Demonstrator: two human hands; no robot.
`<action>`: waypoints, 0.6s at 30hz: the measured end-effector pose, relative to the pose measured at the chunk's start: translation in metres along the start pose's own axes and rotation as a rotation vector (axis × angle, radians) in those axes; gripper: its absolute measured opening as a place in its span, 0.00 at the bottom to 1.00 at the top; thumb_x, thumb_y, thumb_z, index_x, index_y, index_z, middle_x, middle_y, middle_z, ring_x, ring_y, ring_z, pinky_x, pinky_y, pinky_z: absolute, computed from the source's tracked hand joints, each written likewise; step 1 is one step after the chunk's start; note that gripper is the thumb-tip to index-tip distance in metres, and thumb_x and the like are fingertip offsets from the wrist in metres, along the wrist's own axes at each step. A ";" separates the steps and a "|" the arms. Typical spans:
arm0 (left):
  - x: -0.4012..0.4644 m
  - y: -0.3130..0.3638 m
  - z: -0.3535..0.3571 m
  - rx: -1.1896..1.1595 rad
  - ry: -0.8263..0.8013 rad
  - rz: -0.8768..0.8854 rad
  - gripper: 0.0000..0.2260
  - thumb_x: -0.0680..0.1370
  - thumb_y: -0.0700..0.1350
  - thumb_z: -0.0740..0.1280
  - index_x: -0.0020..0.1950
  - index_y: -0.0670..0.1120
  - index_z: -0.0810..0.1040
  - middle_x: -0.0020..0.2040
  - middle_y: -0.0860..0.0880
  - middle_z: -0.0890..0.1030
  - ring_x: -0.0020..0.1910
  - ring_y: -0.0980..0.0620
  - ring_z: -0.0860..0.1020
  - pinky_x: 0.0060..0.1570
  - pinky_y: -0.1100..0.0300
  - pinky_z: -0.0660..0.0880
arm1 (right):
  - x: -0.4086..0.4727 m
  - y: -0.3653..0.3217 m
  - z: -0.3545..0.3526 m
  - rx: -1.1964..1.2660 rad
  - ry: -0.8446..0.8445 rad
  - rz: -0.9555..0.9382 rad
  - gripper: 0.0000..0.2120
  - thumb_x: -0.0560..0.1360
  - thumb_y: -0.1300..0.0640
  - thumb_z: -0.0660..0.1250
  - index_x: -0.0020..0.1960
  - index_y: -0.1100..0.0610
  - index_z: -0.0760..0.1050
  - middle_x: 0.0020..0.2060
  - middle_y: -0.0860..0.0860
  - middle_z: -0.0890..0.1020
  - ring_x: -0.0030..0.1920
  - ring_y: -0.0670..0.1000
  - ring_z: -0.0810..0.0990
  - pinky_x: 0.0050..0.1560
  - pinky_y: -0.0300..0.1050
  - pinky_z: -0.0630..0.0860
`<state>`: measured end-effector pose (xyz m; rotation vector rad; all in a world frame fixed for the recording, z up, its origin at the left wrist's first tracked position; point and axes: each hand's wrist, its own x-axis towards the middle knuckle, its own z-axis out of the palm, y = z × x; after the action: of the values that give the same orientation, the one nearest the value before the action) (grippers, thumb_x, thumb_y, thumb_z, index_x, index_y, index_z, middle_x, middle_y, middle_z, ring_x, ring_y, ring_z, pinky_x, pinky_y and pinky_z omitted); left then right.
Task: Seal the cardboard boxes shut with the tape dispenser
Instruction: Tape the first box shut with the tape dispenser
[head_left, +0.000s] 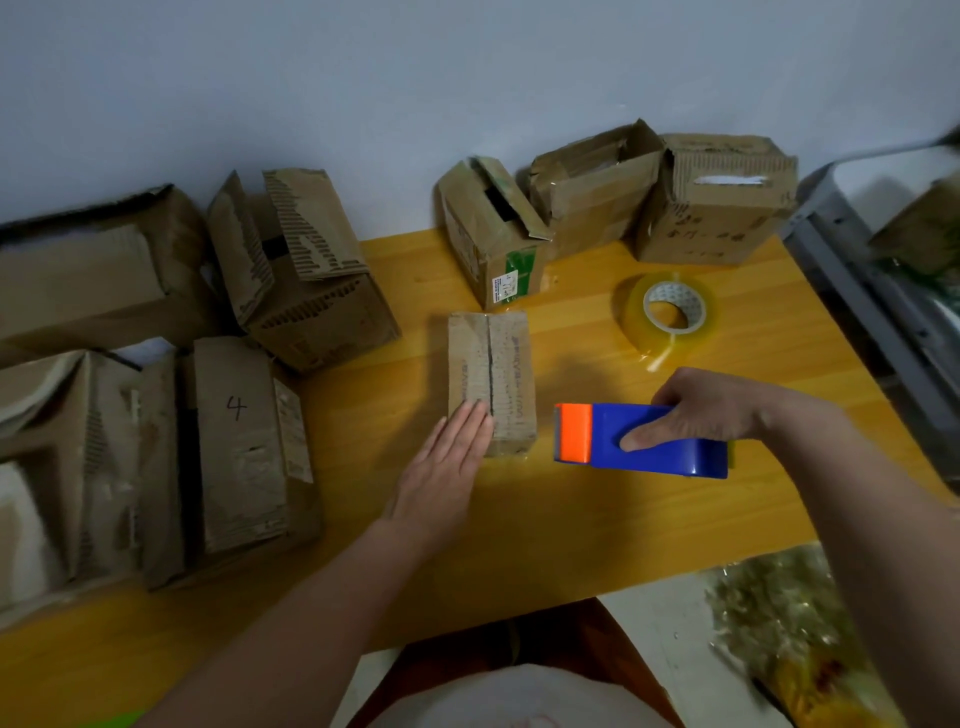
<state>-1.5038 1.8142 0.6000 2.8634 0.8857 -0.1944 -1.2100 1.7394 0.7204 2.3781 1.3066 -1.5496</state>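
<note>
Your right hand: grip wrapped over the blue tape dispenser, thumb along its near face, fingers curled over the top; the orange end points away from your grip toward the small box

Your left hand: grip spread flat, fingers straight and together, fingertips pressing the near end of the small cardboard box

Small cardboard box: under your left fingertips, just beside the orange end of the dispenser, flaps closed with a dark seam running down its middle, resting on the yellow table

Roll of clear tape: beyond your right grip, lying flat on the table, apart from the dispenser

Three worn boxes: farther beyond both grips, against the wall, at least two with flaps partly open

Stack of larger boxes: well off to the outer side of your left grip; one of them is marked "4"

Metal shelf frame: beyond your right grip, at the table's edge
</note>
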 end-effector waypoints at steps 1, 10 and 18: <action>0.000 -0.001 -0.001 -0.001 -0.006 -0.002 0.39 0.76 0.39 0.53 0.69 0.47 0.21 0.69 0.49 0.21 0.70 0.52 0.22 0.68 0.53 0.25 | -0.002 0.005 -0.003 -0.008 -0.001 0.014 0.21 0.63 0.39 0.76 0.39 0.56 0.79 0.31 0.48 0.82 0.35 0.49 0.80 0.37 0.42 0.72; 0.004 0.015 -0.020 -0.129 0.048 -0.050 0.29 0.78 0.56 0.51 0.78 0.53 0.47 0.79 0.47 0.47 0.78 0.51 0.41 0.72 0.53 0.30 | 0.004 0.024 0.003 -0.167 0.162 0.100 0.24 0.64 0.33 0.71 0.43 0.53 0.73 0.40 0.50 0.78 0.41 0.50 0.77 0.39 0.44 0.72; 0.049 0.025 -0.032 0.081 0.041 -0.186 0.26 0.81 0.61 0.48 0.77 0.59 0.45 0.77 0.43 0.54 0.76 0.42 0.49 0.73 0.49 0.34 | 0.009 0.023 0.020 -0.366 0.256 0.168 0.25 0.69 0.29 0.64 0.44 0.52 0.67 0.38 0.48 0.73 0.42 0.52 0.76 0.38 0.44 0.69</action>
<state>-1.4469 1.8261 0.6262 2.8662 1.1795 -0.1953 -1.2090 1.7215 0.6944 2.4216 1.2578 -0.8956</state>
